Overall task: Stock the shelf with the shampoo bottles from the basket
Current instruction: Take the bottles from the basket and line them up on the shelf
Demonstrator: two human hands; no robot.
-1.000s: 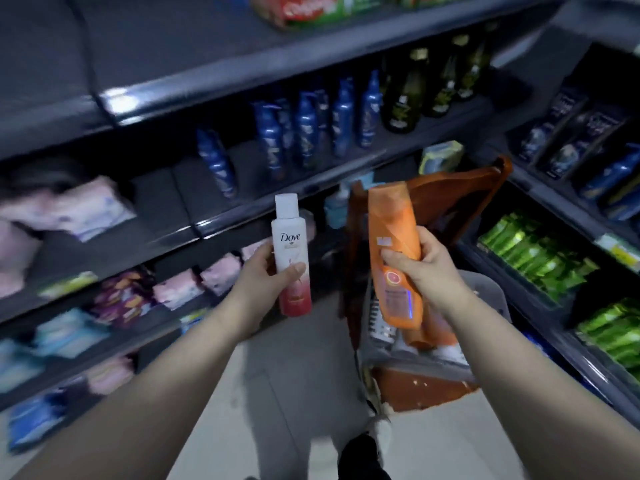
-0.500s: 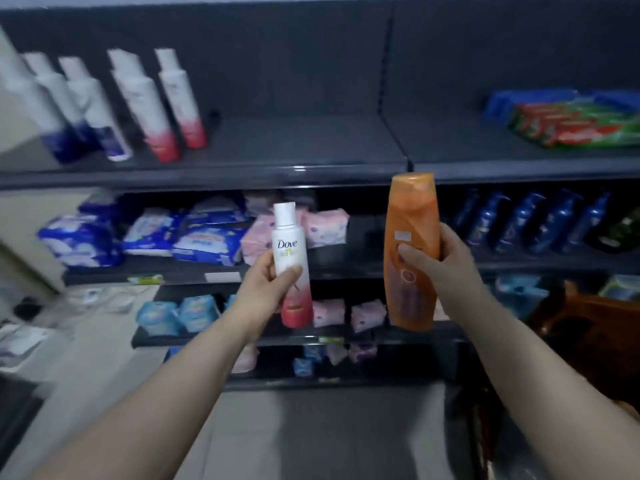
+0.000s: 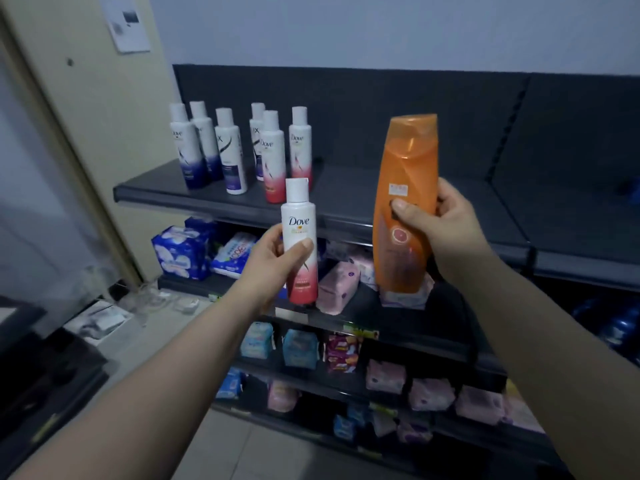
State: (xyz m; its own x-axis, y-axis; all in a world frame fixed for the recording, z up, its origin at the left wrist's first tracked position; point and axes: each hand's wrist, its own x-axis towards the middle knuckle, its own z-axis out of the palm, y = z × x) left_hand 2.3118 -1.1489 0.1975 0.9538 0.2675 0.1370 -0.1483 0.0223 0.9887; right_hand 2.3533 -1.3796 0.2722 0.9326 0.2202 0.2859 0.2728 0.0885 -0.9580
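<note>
**Two bottles held up before the top shelf**

I see a dark grey metal shelving unit standing against a pale wall. A cream wall (image 3: 104, 109) on the left carries a paper notice (image 3: 126, 22). The top shelf (image 3: 349, 197) is flat, matte and mostly bare. Six slim white bottles (image 3: 228, 150) stand upright at its left end, some fading to navy at the foot and some to red.

The left hand (image 3: 273, 263) holds a small Dove bottle (image 3: 298, 221) upright, just in front of the shelf edge and below that row. It is smooth white plastic with a round cap and a red foot. The fingers curl round it, and the thumb is pressed on the front.

The right hand (image 3: 446, 223) grips a taller orange bottle (image 3: 408, 161), glossy and flattened, cap end up. The thumb pinches its front and the fingers wrap behind.

The lower shelves hold soft blue packs (image 3: 180, 254) and pink packs (image 3: 337, 289). The floor (image 3: 242, 448) is pale tile.
</note>
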